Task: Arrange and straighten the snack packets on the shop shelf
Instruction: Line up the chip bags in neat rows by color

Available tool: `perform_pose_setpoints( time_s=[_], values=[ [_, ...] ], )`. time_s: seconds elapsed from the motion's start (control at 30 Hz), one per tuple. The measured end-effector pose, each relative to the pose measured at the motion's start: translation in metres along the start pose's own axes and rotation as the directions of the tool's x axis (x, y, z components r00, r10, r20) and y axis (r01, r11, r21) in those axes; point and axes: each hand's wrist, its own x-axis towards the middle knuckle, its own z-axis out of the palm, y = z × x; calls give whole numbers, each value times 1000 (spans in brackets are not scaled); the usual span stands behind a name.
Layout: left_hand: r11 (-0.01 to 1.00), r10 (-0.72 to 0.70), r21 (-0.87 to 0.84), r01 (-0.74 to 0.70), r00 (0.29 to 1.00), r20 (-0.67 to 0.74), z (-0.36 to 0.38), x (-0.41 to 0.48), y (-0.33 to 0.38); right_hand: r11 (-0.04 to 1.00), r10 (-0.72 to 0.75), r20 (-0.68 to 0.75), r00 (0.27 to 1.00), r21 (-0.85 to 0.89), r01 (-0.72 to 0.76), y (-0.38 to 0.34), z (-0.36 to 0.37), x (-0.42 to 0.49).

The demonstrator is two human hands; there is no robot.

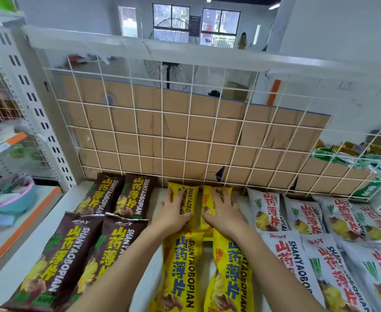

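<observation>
Yellow plastic snack packets [188, 200], two side by side at the back of the white shop shelf [38, 239], each have a hand laid on top. The left hand [176, 210] and right hand [223, 210] press down with fingers straight and spread, gripping nothing. Two more yellow packets [182, 273] lie nearer, beneath the forearms. Brown packets [83, 251] lie to the left and white packets [297, 255] to the right. A white wire grid [162, 129] backed by brown cardboard [207, 136] stands just behind.

Glossy, slightly crinkled plastic film on the yellow packets [185, 262], the brown packets [77, 255] and the white packets [297, 255] alike. On the far side, matt brown cardboard [176, 121], creased and torn low down, behind a white-coated metal wire grid [161, 129]. Smooth white painted metal for the shelf [27, 255].
</observation>
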Motion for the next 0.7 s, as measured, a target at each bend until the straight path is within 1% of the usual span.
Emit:
perform_pose_setpoints(
  time_s=[0.17, 0.4, 0.53, 0.57, 0.63, 0.7],
  values=[
    [1000, -9, -18, 8, 999, -47, 8, -2, 6, 1000, -5, 6, 1000, -17, 5, -2, -1, -2],
    [996, -40, -85, 35, 998, -57, 11, 12, 6, 1000, -22, -47, 999, -3, 22, -4, -1, 2],
    [992, -35, -120, 26, 997, -71, 11, 12, 6, 1000, -11, -48, 999, 6, 12, -2, -2, 2],
    [989, -23, -145, 11, 996, -83, 9, 9, 5, 1000, -16, -65, 998, -5, 16, -2, -2, 1],
    [983, 23, -180, -46, 992, -126, 3, -1, 4, 997, -72, -158, 985, -34, 68, -3, -4, -2],
    [978, 88, -169, -120, 979, -184, -1, -17, 3, 982, -188, -262, 947, -19, 190, -6, -9, -8]
  ],
)
